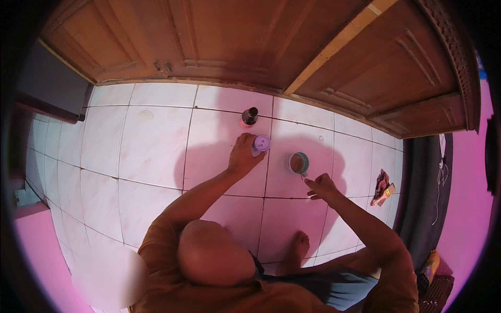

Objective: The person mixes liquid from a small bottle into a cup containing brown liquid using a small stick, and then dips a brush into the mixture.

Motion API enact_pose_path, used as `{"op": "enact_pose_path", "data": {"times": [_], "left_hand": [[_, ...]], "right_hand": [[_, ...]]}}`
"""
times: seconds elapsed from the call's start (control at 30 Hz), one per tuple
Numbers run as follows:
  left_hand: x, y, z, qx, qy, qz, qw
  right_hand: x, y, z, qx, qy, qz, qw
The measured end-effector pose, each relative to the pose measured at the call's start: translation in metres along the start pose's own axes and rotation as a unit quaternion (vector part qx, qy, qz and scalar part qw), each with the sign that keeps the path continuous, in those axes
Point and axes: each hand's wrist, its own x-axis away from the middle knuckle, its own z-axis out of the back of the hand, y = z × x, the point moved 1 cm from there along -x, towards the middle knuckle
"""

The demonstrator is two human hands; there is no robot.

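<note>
My left hand (243,154) is closed around the side of a small container with a purple lid (262,143), upright at floor level. Just beyond it stands a dark-capped bottle (249,117) with a red label. To the right sits a mug (298,163) with a pale greenish rim and brown contents. My right hand (321,187) is beside the mug, thumb and finger pinched at what looks like its handle, on the near right side. The other fingers of that hand are curled.
White floor tiles (151,141) lie under everything. A brown wooden cabinet (224,41) runs along the far side. Over to the right lie a dark red crumpled packet (382,182) and a light-coloured piece beside it. My bare foot (299,246) rests close to the mug's near side.
</note>
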Motion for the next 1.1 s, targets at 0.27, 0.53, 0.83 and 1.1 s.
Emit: {"op": "enact_pose_path", "data": {"times": [0.27, 0.53, 0.83, 1.1], "left_hand": [[0.009, -0.017, 0.015, 0.020, 0.043, -0.007, 0.999], [0.034, -0.027, 0.055, -0.037, 0.053, 0.015, 0.998], [0.054, -0.031, 0.078, -0.083, 0.073, -0.020, 0.994], [0.032, 0.083, 0.256, 0.000, -0.001, 0.010, 1.000]], "right_hand": [[0.003, -0.002, -0.026, -0.220, 0.007, -0.043, 0.974], [-0.010, -0.007, -0.034, -0.200, 0.049, 0.036, 0.978], [-0.032, -0.025, -0.010, -0.016, 0.148, 0.220, 0.964], [-0.031, -0.033, -0.005, 0.076, 0.045, 0.411, 0.907]]}}
